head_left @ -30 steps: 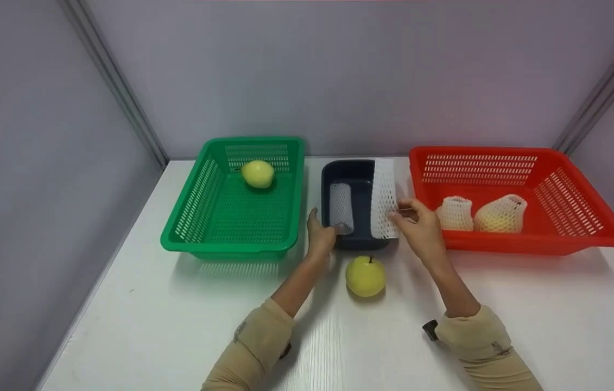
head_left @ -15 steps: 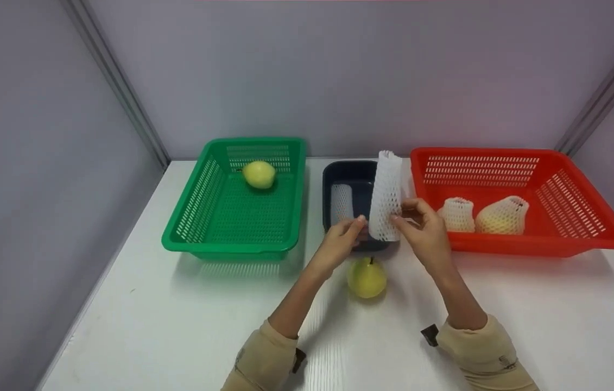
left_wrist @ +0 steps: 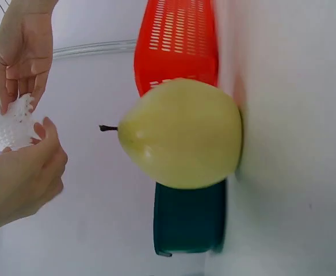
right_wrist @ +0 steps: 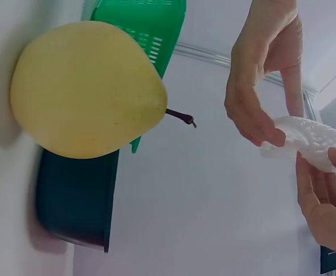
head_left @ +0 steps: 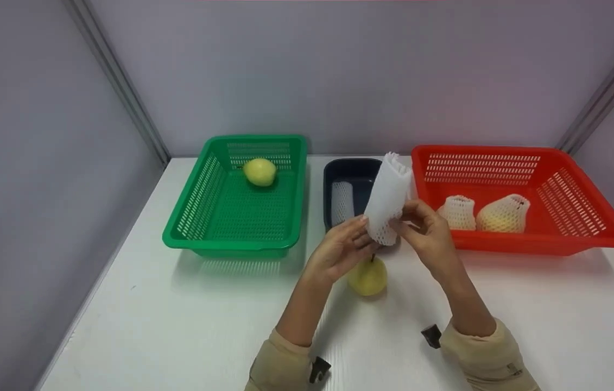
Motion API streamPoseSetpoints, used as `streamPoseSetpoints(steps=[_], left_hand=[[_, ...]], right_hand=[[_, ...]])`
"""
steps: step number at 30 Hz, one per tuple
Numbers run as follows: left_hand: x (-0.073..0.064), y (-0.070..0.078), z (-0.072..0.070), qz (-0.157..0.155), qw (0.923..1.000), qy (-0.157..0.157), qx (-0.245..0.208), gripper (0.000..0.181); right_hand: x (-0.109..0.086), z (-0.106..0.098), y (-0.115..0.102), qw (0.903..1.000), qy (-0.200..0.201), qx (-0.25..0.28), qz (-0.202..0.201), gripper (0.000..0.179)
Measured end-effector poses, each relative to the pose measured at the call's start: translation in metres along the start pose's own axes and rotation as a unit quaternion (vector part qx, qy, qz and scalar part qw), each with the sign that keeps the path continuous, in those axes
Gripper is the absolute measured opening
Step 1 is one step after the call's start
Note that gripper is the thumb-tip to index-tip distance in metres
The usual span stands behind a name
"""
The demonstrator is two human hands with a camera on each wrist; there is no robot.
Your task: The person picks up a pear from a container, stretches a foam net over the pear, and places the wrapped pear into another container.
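A white foam fruit net point(head_left: 388, 198), a tube of mesh, is held raised and tilted over the front of the dark blue bin point(head_left: 358, 169). My right hand point(head_left: 429, 236) pinches its lower right side between thumb and fingers. On the other side, my left hand point(head_left: 339, 250) holds the lower left edge, thumb at the edge and fingers beneath. Both hands also show around the net in the left wrist view. A yellow pear point(head_left: 368, 277) stands upright on the table below, stem up, partly covered by my left hand. Another foam net point(head_left: 342, 201) lies inside the bin.
To the left stands a green basket point(head_left: 230, 245) with one bare pear point(head_left: 260, 172) in it. On the right, a red basket point(head_left: 545, 241) contains two net-wrapped fruits, including a pear point(head_left: 504, 213). White table surface point(head_left: 203, 326) extends in front.
My left hand has come from the bin's front left up to the net and now holds it. The net has tilted, its upper end showing more open. The pears have stayed in place.
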State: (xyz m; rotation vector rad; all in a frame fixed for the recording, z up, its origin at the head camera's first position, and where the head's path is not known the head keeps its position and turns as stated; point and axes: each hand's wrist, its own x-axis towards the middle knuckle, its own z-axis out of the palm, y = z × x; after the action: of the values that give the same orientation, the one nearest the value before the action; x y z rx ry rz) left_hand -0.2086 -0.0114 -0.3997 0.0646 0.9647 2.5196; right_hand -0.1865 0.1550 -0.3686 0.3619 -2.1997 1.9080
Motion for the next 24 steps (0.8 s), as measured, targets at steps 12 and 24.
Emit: streamPoseSetpoints(steps=[12,24], left_hand=[[-0.004,0.002,0.000,-0.048,0.9869,0.021,-0.153,0.025],[-0.007,0.009,-0.001,-0.047,0.9808,-0.048,-0.183,0.030]], right_hand=[[-0.011,-0.004,-0.005,0.9926,-0.095,0.054,0.052,0.035],[-0.006,0.003,0.006,0.9570,-0.103,0.202,0.181,0.057]])
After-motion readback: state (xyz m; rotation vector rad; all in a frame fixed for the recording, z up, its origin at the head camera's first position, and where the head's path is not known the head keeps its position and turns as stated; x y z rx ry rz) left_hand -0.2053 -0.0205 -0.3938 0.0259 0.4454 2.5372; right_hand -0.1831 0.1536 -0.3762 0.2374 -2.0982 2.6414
